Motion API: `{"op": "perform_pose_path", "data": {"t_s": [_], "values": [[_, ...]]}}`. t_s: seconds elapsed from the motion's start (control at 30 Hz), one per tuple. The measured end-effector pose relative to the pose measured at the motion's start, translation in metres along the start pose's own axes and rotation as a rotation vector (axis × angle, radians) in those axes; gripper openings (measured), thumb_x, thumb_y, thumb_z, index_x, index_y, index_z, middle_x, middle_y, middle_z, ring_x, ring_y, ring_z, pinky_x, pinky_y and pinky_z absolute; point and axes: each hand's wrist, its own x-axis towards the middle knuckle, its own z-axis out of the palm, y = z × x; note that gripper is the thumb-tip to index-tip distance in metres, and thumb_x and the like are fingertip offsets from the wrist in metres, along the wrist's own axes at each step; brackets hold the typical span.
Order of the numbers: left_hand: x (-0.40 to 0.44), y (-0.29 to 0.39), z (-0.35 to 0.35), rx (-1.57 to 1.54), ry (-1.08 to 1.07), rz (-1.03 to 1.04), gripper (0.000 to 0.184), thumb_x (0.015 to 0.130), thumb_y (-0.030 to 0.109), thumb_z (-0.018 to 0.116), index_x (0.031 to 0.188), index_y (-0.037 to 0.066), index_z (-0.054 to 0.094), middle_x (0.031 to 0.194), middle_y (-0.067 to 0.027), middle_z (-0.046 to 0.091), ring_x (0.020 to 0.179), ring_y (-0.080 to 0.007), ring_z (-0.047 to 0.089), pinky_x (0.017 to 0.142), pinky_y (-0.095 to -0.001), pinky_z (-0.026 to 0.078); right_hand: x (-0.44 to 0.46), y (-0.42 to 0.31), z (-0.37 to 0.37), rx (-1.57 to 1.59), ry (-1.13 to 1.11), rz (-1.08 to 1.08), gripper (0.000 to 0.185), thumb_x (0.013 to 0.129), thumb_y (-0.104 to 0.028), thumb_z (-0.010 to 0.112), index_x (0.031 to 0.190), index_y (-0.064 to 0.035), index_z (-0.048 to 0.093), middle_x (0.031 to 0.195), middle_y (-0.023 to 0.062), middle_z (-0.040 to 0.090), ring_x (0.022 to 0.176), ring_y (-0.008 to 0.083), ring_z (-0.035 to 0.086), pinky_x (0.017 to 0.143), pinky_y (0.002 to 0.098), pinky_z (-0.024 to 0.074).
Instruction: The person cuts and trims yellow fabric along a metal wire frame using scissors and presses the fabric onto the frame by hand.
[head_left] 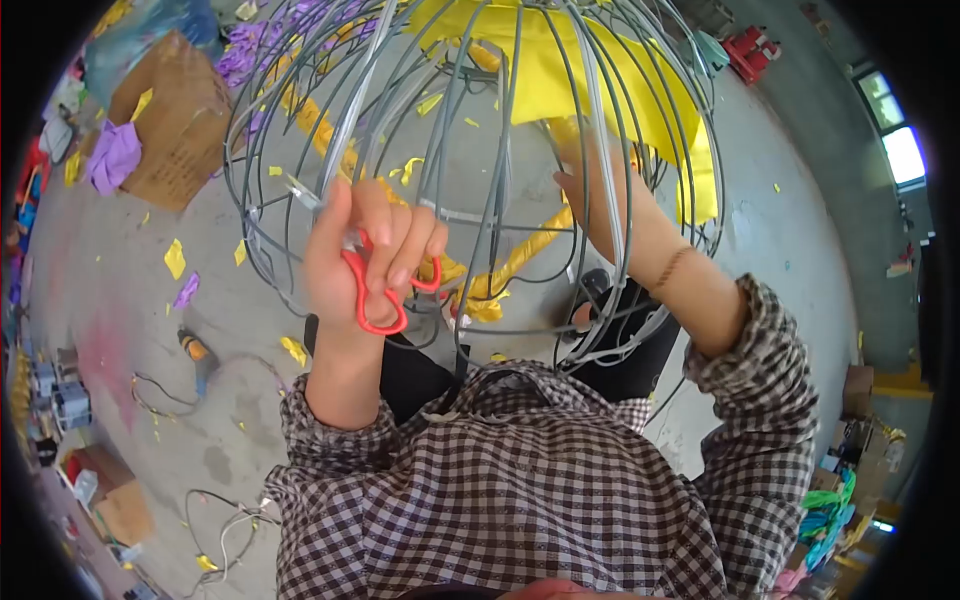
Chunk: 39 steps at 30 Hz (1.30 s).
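My left hand (pixel 375 245) is closed round a pair of scissors with red handles (pixel 375 318), its palm turned towards me. The metal blade tips (pixel 303 193) poke out beyond my thumb. In front of me stands a rounded cage of dark wire (pixel 436 190), with clear strips along some of its ribs. Yellow fabric (pixel 570 75) lies over its upper right part. My right hand (pixel 590 165) reaches in among the wires, just below this fabric; its fingers are largely hidden there. A twisted yellow wrapped ring (pixel 525 250) shows through the lower part of the cage.
At the left are a cardboard box (pixel 180 130) with purple cloth (pixel 115 157) and an orange-and-black tool (pixel 197 350). Yellow scraps (pixel 175 259) litter the concrete floor. Loose cables (pixel 230 520) lie lower left. Boxes and coloured material (pixel 835 515) line the right side.
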Motion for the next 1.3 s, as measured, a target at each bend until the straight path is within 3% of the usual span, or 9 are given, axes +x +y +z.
{"op": "perform_pose_path", "data": {"t_s": [0.03,0.23,0.37,0.53,0.73,0.87,1.07,1.2,1.3], "values": [[-0.001,0.0,-0.001,0.0,-0.013,0.0,0.05,0.11,0.034,0.026,0.081,0.011,0.059,0.045,0.005,0.039,0.051,-0.0111,0.045,0.073,-0.0301,0.041,0.0,-0.002,0.004,-0.362,0.031,-0.052,0.019,0.09,-0.005,0.057,0.108,0.0017,0.057,0.093,0.0149,0.058,0.078,0.0283,0.059,0.072,0.0348,0.0516],[0.002,0.0,-0.004,-0.068,-0.046,0.01,0.049,0.111,0.035,0.025,0.08,0.011,0.056,0.046,0.0037,0.039,0.053,-0.012,0.044,0.073,-0.0315,0.04,0.02,-0.008,-0.006,-0.474,-0.016,0.023,0.017,0.08,-0.007,0.066,0.094,-0.0032,0.057,0.097,0.016,0.061,0.087,0.0318,0.059,0.081,0.0378,0.051],[0.001,-0.003,-0.004,-0.052,-0.024,0.015,0.05,0.11,0.034,0.029,0.082,0.01,0.063,0.043,0.0052,0.036,0.052,-0.0114,0.045,0.07,-0.0284,0.041,0.038,-0.004,0.004,-0.744,0.244,-0.097,0.019,0.086,-0.008,0.061,0.104,-0.0025,0.057,0.106,0.015,0.056,0.095,0.0302,0.058,0.081,0.0357,0.0519],[0.0,-0.002,-0.002,-0.049,-0.004,0.003,0.049,0.11,0.033,0.03,0.082,0.01,0.064,0.043,0.0054,0.035,0.052,-0.0115,0.045,0.069,-0.0279,0.041,0.079,0.012,0.021,-0.774,0.419,-0.096,0.02,0.086,-0.008,0.061,0.105,-0.0044,0.058,0.108,0.0122,0.056,0.103,0.028,0.056,0.087,0.0339,0.0509],[0.001,-0.002,-0.003,-0.038,-0.023,-0.003,0.048,0.11,0.033,0.031,0.082,0.01,0.063,0.043,0.0055,0.034,0.051,-0.0112,0.044,0.069,-0.0278,0.041,0.072,0.008,0.016,-0.685,0.391,-0.082,0.019,0.085,-0.008,0.061,0.104,-0.0048,0.059,0.112,0.0106,0.056,0.104,0.0268,0.053,0.09,0.0338,0.0491],[0.0,-0.003,-0.005,-0.031,-0.032,-0.017,0.049,0.11,0.033,0.031,0.082,0.011,0.064,0.043,0.0056,0.034,0.052,-0.011,0.044,0.07,-0.0274,0.04,0.07,0.012,0.019,-0.707,0.536,-0.221,0.02,0.085,-0.009,0.062,0.105,-0.0047,0.061,0.118,0.0117,0.057,0.106,0.0262,0.054,0.092,0.0349,0.0487],[0.0,-0.003,-0.002,-0.027,-0.033,-0.014,0.048,0.11,0.033,0.031,0.082,0.011,0.063,0.043,0.0058,0.033,0.052,-0.0108,0.044,0.07,-0.0271,0.04,0.068,-0.003,0.023,-0.887,0.475,-0.134,0.021,0.085,-0.009,0.061,0.106,-0.0039,0.062,0.128,0.0132,0.056,0.113,0.0254,0.054,0.096,0.0347,0.0479],[-0.001,-0.003,-0.002,-0.022,-0.036,-0.018,0.049,0.11,0.033,0.03,0.081,0.011,0.063,0.042,0.006,0.033,0.051,-0.0107,0.044,0.07,-0.027,0.039,0.065,-0.018,0.012,-1.086,0.237,-0.092,0.021,0.085,-0.007,0.061,0.106,-0.0038,0.063,0.138,0.0145,0.054,0.123,0.0245,0.052,0.099,0.0329,0.0474],[-0.001,-0.003,-0.003,-0.02,-0.039,-0.017,0.049,0.11,0.033,0.03,0.082,0.011,0.063,0.042,0.0061,0.033,0.051,-0.0106,0.044,0.07,-0.0272,0.039,0.065,-0.011,0.017,-0.992,0.34,-0.147,0.021,0.085,-0.007,0.061,0.105,-0.0039,0.063,0.141,0.0148,0.052,0.123,0.0247,0.053,0.099,0.033,0.0474]]}}
